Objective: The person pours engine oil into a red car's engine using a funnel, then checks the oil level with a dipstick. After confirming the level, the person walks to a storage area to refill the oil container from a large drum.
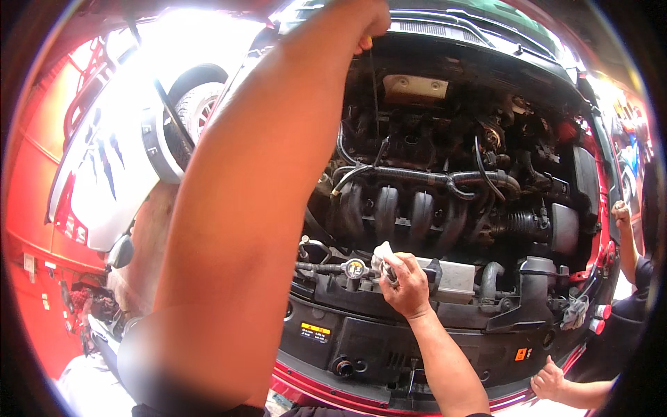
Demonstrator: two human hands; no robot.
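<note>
Reaching long across the engine bay (396, 333), the left arm runs up to its rear edge, where the left hand (375, 22) curls closed at the top of a thin rod (376, 90) hanging over the engine. Near the front edge, the right hand (405, 281), forearm slanting inward, pinches a whitish cloth (381, 253) beside the round cap (355, 269).

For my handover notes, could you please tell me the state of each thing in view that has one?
Left hand: raised, closed on the thin rod
Thin rod: held near upright; lower end unclear
Right hand: closed on the white cloth
White cloth: crumpled
Round cap: seated
Engine: exposed
</note>
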